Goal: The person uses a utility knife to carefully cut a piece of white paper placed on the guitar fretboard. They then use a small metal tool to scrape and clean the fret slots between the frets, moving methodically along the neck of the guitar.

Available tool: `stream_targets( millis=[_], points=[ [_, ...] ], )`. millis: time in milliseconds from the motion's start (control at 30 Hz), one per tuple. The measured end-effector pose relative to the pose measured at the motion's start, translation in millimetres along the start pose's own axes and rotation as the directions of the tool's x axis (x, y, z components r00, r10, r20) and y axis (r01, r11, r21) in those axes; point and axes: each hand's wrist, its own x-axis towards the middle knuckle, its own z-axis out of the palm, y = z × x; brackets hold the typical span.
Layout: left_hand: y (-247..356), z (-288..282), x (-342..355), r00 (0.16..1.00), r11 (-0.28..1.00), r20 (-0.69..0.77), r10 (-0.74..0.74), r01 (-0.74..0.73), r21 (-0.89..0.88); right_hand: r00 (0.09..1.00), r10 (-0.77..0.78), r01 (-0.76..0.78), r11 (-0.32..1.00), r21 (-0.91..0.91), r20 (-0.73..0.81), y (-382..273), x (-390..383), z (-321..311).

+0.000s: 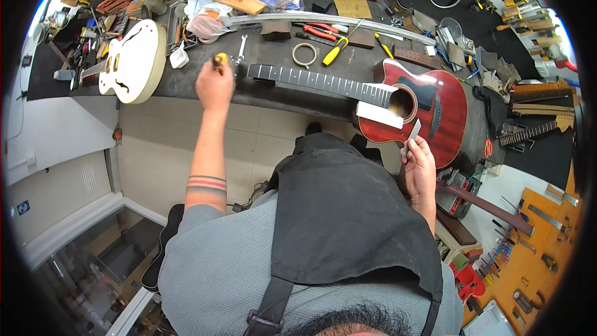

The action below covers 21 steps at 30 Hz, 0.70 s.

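Observation:
My left hand (214, 87) reaches over the bench's front edge, its fingers closed round a small yellow-and-black object (219, 60) whose kind I cannot make out. A wrench (242, 48) lies just beyond it. My right hand (420, 165) pinches a thin, flat grey strip (413, 131), held upright at the near side of a red acoustic guitar (452, 109). The guitar lies face up, its fretted neck (314, 81) pointing left. No strings can be made out on it. A white rectangular sheet (380, 114) covers part of its top beside the soundhole (404, 102).
A cream hollow-body guitar (135, 62) lies at the bench's left end. Behind the red guitar's neck are a tape roll (305, 55), a yellow-handled screwdriver (336, 51) and red-handled pliers (320, 31). A long metal straightedge (336, 20) runs behind them. Another guitar neck (528, 132) lies far right.

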Motion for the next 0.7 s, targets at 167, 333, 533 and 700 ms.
stream_targets(
  millis=[167,333,533,700],
  points=[
    [155,49,-80,0.906,0.859,0.335,0.260,-0.059,-0.508,0.999,-0.011,0.010,1.000,-0.018,-0.033,-3,-5,19],
    [282,96,-117,0.670,0.549,0.562,0.485,0.268,-0.792,0.999,-0.012,0.010,0.999,-0.040,-0.040,-9,-12,26],
    [218,99,-75,0.714,0.712,0.630,0.306,0.268,-0.649,0.991,-0.025,0.026,1.000,-0.001,-0.129,-9,-21,12],
    [38,28,9,0.978,0.985,0.178,-0.106,0.127,-0.116,0.988,-0.002,0.009,0.999,0.050,-0.156,3,-21,-5]
  ],
)
